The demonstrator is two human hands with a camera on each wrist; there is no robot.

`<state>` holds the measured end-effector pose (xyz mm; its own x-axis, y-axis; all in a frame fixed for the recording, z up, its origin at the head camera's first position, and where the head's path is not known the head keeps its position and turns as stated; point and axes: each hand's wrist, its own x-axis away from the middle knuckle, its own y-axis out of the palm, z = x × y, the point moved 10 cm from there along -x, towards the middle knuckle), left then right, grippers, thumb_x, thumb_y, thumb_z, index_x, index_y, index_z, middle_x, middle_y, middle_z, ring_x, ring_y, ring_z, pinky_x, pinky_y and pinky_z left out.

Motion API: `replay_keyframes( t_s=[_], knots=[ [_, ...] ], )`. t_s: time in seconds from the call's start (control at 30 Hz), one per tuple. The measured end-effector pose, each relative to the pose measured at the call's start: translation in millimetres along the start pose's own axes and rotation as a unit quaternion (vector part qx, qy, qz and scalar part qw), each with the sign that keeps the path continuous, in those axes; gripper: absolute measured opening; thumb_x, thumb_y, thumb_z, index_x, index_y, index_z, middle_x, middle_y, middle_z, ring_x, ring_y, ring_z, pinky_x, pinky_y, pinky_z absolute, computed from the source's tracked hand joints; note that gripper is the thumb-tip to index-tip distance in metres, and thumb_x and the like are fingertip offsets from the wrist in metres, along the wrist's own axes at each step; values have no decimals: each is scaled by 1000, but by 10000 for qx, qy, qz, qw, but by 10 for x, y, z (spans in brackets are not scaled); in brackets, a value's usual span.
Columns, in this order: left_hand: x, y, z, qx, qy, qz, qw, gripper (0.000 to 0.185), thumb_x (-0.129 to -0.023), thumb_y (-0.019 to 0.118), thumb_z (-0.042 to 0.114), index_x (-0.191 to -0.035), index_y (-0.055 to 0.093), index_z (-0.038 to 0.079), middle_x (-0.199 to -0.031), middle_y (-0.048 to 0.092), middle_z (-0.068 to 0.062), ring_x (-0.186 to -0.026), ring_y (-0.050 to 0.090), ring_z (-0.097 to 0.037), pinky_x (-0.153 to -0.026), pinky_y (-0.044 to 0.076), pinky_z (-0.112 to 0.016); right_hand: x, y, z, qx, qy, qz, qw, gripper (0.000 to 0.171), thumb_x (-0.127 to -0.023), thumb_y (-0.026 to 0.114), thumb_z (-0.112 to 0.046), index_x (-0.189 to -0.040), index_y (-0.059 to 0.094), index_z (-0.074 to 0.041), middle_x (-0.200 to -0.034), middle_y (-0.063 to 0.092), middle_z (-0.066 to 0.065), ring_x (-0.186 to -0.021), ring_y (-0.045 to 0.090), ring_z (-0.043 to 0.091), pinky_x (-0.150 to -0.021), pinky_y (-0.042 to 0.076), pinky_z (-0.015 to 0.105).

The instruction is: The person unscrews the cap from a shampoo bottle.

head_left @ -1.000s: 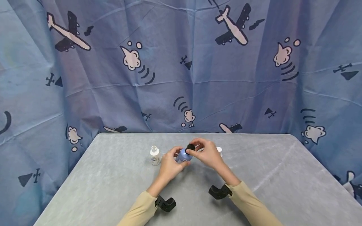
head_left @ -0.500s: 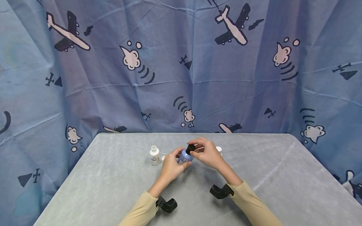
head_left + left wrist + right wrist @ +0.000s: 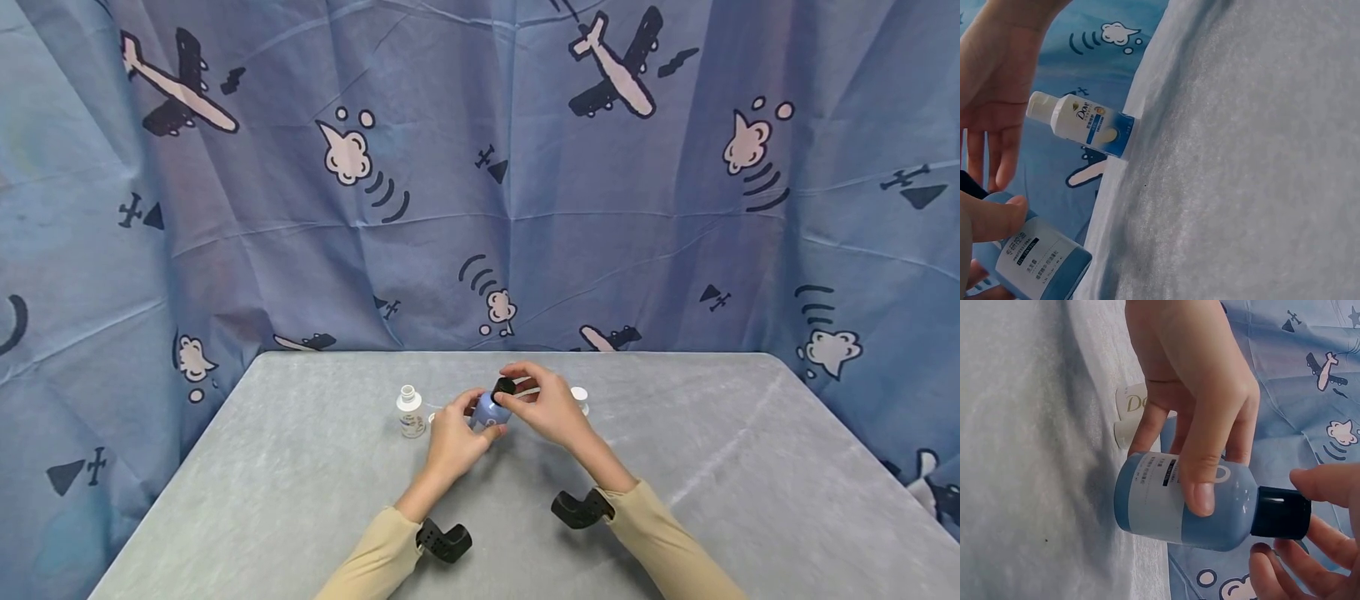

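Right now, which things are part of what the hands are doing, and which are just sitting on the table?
In hand:
blue bottle, held by the left hand
black cap, pinched by the right hand

Lying about:
open white bottle
Dove bottle
grey table

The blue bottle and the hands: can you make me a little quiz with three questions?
1. True or false: the left hand grips the blue bottle.
2. What colour is the cap that the right hand pinches? A white, B black, C red.
3. Fill in: the small white bottle standing on the table, on the left hand's side, has ___ cap on its neck.

Key: 1 true. 2 B. 3 no.
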<state>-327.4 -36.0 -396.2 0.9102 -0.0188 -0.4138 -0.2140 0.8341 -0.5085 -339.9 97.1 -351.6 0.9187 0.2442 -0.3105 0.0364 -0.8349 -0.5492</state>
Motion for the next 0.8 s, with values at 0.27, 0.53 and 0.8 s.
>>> replay_keyframes(
  t_s=[0.27,0.53,0.8],
  knots=[
    [-11,-28,46,-179,104,164,9997,50,-65,85,25,-111,68,12,-93,73,-6,-84,68,-18,-71,47,-29,-17,-33,14,294,278,104,9991,33,-82,76,-23,-111,68,-11,-105,69,7,-86,66,20,-73,55,31],
    [-5,27,22,211,-68,-118,9997,49,-69,83,23,-114,67,12,-94,73,-7,-84,67,-18,-73,51,-28,-17,-25,-47,-21,-166,-20,9999,29,-83,72,-9,-112,69,-5,-111,63,12,-94,67,27,-80,57,32],
    [19,93,37,467,-155,-448,9978,49,-75,77,25,-118,64,6,-97,72,-10,-86,66,-22,-76,52,-33,-5,-19,-76,-293,-425,-118,9986,35,-84,66,-1,-119,63,-5,-118,62,15,-100,65,30,-83,56,29]
  ],
)
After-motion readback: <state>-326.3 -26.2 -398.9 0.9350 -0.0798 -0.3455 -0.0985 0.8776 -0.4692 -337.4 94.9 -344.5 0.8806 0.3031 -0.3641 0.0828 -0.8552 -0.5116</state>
